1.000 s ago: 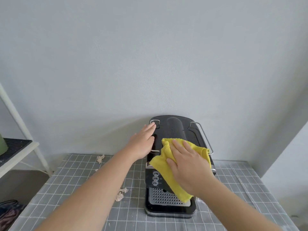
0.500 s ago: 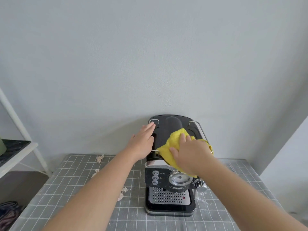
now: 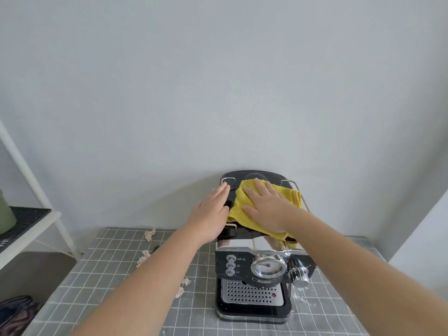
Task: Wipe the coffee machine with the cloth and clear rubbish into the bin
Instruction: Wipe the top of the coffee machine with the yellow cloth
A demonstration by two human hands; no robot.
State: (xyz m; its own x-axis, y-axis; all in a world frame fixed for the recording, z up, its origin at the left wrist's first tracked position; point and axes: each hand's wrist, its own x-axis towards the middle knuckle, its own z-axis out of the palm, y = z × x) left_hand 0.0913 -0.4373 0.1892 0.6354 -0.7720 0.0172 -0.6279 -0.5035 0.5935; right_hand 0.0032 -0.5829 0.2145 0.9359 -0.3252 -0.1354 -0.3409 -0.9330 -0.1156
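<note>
A black and chrome coffee machine (image 3: pixel 254 270) stands on the grey checked table against the wall. A yellow cloth (image 3: pixel 238 209) lies spread on its top. My right hand (image 3: pixel 266 204) presses flat on the cloth, fingers pointing toward the wall. My left hand (image 3: pixel 211 214) rests flat against the machine's upper left side, fingers apart, holding nothing. Crumpled paper scraps lie on the table left of the machine: one (image 3: pixel 149 234) near the wall, one (image 3: pixel 143 257) in the middle, one (image 3: pixel 183 286) beside the drip tray. No bin is in view.
The grey checked table (image 3: pixel 101 299) ends at the left, with a white shelf unit (image 3: pixel 29 224) beyond it holding a green container (image 3: pixel 4 214). White crumbs (image 3: pixel 304 297) lie right of the machine. A white wall corner stands at the right.
My right hand has slid the cloth from the machine's front panel up and back across its top. My left hand has stayed on the machine's left side.
</note>
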